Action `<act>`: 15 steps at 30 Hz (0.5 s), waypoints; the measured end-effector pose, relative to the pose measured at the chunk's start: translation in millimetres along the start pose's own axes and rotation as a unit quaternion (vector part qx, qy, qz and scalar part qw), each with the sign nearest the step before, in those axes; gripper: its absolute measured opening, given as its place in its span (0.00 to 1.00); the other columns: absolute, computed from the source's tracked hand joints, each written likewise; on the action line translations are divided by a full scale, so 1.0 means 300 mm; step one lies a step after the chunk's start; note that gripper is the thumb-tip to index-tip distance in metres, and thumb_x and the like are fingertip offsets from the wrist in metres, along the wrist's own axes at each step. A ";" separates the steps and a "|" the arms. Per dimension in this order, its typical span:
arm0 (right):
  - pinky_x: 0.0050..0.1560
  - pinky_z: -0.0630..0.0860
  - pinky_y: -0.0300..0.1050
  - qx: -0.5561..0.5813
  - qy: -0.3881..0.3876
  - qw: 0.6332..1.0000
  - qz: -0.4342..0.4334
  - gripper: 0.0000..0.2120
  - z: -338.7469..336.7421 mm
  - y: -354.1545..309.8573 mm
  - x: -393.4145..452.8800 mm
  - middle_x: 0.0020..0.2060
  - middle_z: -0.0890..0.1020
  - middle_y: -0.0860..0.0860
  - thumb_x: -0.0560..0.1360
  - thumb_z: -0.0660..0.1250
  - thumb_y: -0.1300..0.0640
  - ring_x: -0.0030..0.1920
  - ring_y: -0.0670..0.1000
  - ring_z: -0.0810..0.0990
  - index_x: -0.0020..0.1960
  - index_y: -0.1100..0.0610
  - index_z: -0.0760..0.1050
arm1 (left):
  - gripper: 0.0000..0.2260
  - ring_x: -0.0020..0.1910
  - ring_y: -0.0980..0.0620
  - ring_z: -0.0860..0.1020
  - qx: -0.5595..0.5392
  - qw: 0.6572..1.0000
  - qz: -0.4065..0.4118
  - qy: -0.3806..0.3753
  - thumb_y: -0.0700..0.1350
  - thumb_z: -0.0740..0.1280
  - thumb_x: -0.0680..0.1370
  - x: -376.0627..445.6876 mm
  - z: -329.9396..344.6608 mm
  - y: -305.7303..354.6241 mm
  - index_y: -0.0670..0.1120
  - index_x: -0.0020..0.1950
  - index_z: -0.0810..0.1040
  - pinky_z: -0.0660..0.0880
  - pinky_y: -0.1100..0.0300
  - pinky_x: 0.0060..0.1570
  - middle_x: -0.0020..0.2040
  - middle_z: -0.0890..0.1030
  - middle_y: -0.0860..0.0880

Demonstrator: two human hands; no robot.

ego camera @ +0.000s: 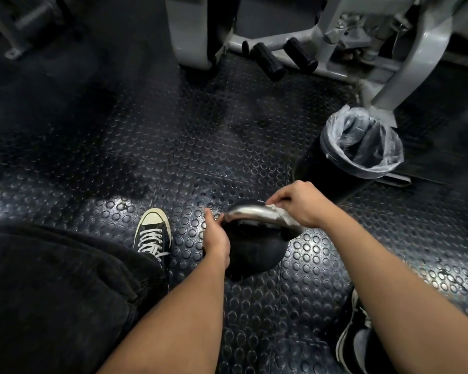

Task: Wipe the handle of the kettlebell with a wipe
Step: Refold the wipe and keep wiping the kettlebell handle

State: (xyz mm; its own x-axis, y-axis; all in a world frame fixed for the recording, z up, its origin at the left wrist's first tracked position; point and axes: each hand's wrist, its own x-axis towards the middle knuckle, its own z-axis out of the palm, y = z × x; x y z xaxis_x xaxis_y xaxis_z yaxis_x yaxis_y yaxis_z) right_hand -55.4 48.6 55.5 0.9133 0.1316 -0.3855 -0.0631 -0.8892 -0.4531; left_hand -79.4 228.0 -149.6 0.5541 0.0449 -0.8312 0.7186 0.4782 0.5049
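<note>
Head view, looking down at a dark rubber floor (227, 136) studded with round bumps. Low in the middle, a black kettlebell (257, 252) resting on that floor, between two sneakers. Round body toward the viewer, silver handle (254, 213) on the far upper side. Long axis of the handle running roughly left to right across the picture, right end dipping a little lower than the left; handle arching up and away from the body.

Left hand (216, 238) placed against the left flank of the kettlebell, palm side to the ball, fingers curved along it and thumb reaching up near the left end of the handle. Steadying hold, fingertips hidden behind the ball.

Right hand (299, 205) over the right end of the handle, fingers curled and clenched around a pale wipe (284, 215). Wipe wrapped over the handle's right bend, bunched under the fingers, a strip of it showing along the metal. Both forearms bare, reaching in from the bottom edge.

Left sneaker (153, 232), black with white laces and pale toe cap, just beside the kettlebell on the left, toe pointing away. Right sneaker (354, 338) at the lower right, partly hidden by the forearm. Dark trouser leg (52, 292) filling the lower left.

Further off to the right, a black bin (362, 147) with a clear liner. Beyond, the grey frame of a gym machine (405, 63) with black roller grips (270, 62) near the floor.
</note>
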 end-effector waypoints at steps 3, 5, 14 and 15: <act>0.53 0.76 0.33 -0.025 0.020 0.998 -0.051 0.10 0.023 -0.030 -0.017 0.45 0.87 0.46 0.79 0.67 0.57 0.47 0.41 0.82 0.54 0.46 0.85 | 0.50 0.59 0.41 0.83 0.008 1.000 0.001 -0.006 0.89 0.54 0.50 0.018 -0.002 -0.012 0.60 0.56 0.86 0.75 0.39 0.65 0.57 0.86 0.46; 0.54 0.75 0.35 -0.023 0.041 0.998 -0.048 0.09 0.017 -0.013 -0.033 0.48 0.86 0.45 0.79 0.68 0.57 0.48 0.43 0.81 0.54 0.47 0.85 | 0.49 0.59 0.41 0.83 0.006 1.000 0.001 -0.002 0.89 0.54 0.51 0.033 -0.006 -0.022 0.60 0.56 0.86 0.74 0.39 0.65 0.57 0.86 0.46; 0.57 0.75 0.36 -0.036 0.045 0.996 -0.066 0.10 0.019 -0.033 -0.043 0.51 0.86 0.46 0.79 0.67 0.59 0.51 0.45 0.82 0.55 0.49 0.85 | 0.51 0.60 0.40 0.82 0.016 1.000 0.000 -0.004 0.90 0.54 0.49 0.048 -0.011 -0.025 0.60 0.57 0.86 0.74 0.37 0.65 0.58 0.86 0.46; 0.57 0.75 0.36 -0.033 0.052 0.996 -0.065 0.10 0.015 -0.021 -0.051 0.51 0.86 0.45 0.79 0.68 0.59 0.51 0.45 0.82 0.54 0.49 0.85 | 0.51 0.59 0.40 0.82 0.019 1.000 -0.002 0.001 0.90 0.53 0.49 0.048 -0.011 -0.025 0.61 0.56 0.86 0.74 0.38 0.65 0.58 0.86 0.46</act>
State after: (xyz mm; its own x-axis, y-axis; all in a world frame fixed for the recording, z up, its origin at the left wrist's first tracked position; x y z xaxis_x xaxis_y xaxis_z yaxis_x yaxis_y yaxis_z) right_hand -70.9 54.2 60.6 0.9488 0.2054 -0.2401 0.0824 -0.8944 -0.4396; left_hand -78.2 228.0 -166.1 0.5511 0.0447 -0.8333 0.7357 0.4452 0.5104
